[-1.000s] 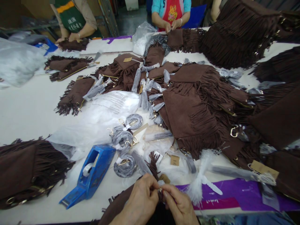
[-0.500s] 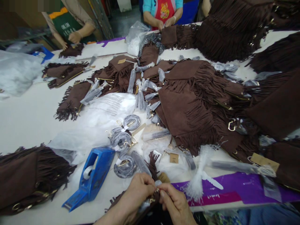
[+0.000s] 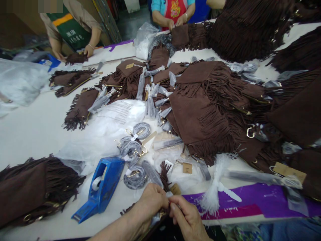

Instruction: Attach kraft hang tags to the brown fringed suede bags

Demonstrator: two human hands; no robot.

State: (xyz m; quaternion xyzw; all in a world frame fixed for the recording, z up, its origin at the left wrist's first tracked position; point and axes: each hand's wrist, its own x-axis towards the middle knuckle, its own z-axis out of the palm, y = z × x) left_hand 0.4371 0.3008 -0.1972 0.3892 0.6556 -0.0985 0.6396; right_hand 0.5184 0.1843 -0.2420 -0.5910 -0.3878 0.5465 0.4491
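Observation:
My left hand (image 3: pixel 153 202) and my right hand (image 3: pixel 186 216) meet at the front table edge, fingers pinched together. Between and below them is a dark brown fringed bag (image 3: pixel 127 209), mostly covered by my hands and forearm. Gold-coloured metal fittings (image 3: pixel 163 213) on it show just under my fingertips; the exact part pinched is hidden. Just beyond my fingers lie a brown tassel (image 3: pixel 165 174) and a tan tag (image 3: pixel 175 189). Left of my hands stands a blue tape dispenser (image 3: pixel 103 187), with coiled straps in clear wrap (image 3: pixel 135 176) beside it.
Brown fringed bags (image 3: pixel 200 117) cover the table's middle and right; another bag (image 3: pixel 22 190) lies at left. White plastic fasteners (image 3: pixel 215 187) sit near purple tape (image 3: pixel 253 197). A plastic sheet (image 3: pixel 105 124) spreads centrally. Two people (image 3: pixel 75 36) (image 3: pixel 173 13) work across the table.
My view has shifted slightly. My hands stay together at the bag with small finger movements. The person at far left has lowered a raised hand to the bag there.

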